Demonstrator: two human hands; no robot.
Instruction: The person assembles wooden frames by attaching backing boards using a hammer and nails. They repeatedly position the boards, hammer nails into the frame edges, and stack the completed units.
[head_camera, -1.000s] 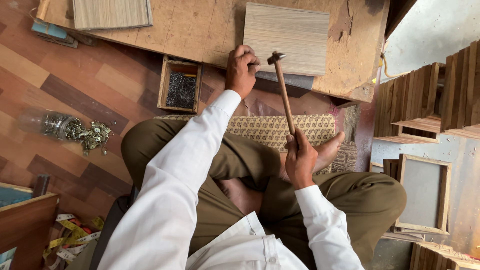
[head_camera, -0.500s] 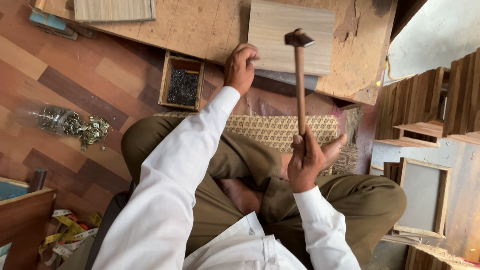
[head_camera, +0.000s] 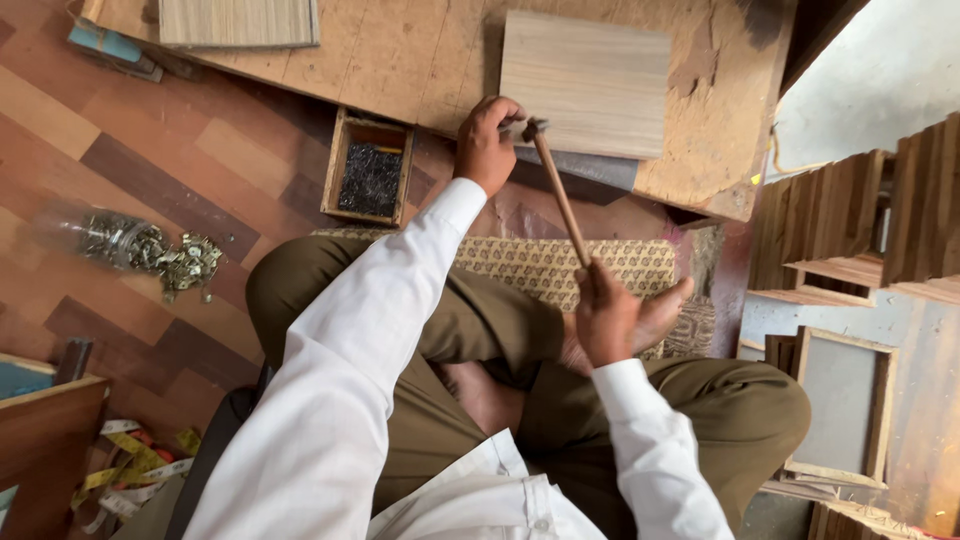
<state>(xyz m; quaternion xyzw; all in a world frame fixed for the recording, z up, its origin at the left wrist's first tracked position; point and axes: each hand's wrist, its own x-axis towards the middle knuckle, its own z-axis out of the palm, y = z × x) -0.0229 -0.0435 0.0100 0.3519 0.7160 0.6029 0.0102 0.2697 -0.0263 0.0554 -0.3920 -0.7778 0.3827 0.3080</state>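
Right hand (head_camera: 606, 318) wrapped tight on my hammer (head_camera: 556, 185) handle, head down by left hand (head_camera: 486, 145), which pinches sth small at wood panel (head_camera: 585, 85) edge.

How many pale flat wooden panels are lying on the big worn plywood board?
2. One pale striped wooden panel lies near the board's right part, just above the left hand. The other pale wooden panel lies at the top left, cut by the picture edge. More may lie outside the view.

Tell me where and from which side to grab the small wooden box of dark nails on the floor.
Grip the wooden box across its two long side walls, coming straight down from above. It lies flat and open-topped, the nails fill its inside, and its far end sits against the low work board, so the sides look freest.
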